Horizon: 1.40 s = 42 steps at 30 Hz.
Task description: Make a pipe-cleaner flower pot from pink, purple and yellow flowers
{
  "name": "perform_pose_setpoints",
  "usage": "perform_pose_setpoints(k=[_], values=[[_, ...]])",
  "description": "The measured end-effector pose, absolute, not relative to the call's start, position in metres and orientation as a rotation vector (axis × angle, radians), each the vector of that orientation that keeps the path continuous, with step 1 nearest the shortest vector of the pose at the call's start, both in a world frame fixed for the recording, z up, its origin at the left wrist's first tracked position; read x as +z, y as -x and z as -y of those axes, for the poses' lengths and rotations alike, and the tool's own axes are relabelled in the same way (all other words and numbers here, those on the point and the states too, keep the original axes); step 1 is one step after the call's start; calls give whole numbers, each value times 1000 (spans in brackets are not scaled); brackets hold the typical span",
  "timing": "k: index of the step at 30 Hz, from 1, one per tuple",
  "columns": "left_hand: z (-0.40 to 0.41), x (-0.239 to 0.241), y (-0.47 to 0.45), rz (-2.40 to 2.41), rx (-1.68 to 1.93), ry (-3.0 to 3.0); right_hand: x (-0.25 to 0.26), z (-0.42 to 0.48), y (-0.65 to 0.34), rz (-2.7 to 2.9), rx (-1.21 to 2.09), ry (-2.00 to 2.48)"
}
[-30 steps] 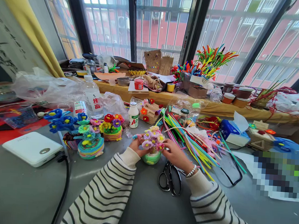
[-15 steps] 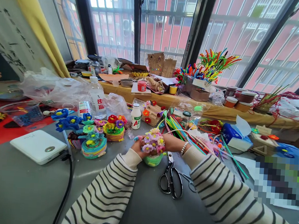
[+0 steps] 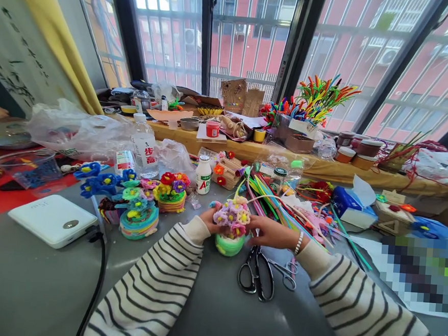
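Note:
A small pot of pipe-cleaner flowers (image 3: 229, 246) stands on the grey table in front of me, its base wrapped in pale green. Purple, pink and yellow blooms (image 3: 231, 214) crowd its top. My left hand (image 3: 209, 220) is closed on its left side, with the fingertips hidden behind the blooms. From the right, my right hand (image 3: 273, 233) has its curled fingers against the blooms and the pot's edge. Large black-handled scissors (image 3: 257, 275) lie just below the right hand, beside smaller metal scissors (image 3: 285, 275).
Finished flower pots (image 3: 139, 222) stand to the left, near a white power bank (image 3: 53, 221) with a black cable. A white drink bottle (image 3: 203, 176) is behind the pot. Loose pipe cleaners (image 3: 271, 204) spread toward a blue tissue box (image 3: 354, 207) on the right.
My right hand has shifted right and slightly down, from behind the blooms to the pot's right side. More of the small scissors shows. My left hand stays at the pot.

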<state>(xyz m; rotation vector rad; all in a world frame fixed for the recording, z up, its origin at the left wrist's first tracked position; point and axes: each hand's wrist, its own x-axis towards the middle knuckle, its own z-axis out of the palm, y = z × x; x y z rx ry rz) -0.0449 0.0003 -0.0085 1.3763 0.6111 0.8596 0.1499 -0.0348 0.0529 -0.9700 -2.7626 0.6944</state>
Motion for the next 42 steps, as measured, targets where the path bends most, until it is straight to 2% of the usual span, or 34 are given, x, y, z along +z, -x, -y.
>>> perform_pose_setpoints(k=[4, 12, 22, 26, 33, 42], values=[[5, 1, 47, -576, 768, -1429, 40, 57, -144, 2503, 575, 970], [23, -5, 50, -824, 989, -1562, 13, 90, -115, 2251, 335, 1256], [34, 0, 45, -804, 1056, -1576, 24, 71, -134, 2217, 580, 1087], [30, -1, 48, -723, 987, -1511, 29, 60, -141, 2294, 621, 1062], [24, -11, 49, -645, 980, -1437, 46, 53, -188, 2211, 408, 1439], [9, -4, 51, -704, 1006, -1471, 41, 95, -222, 2651, 390, 1636]])
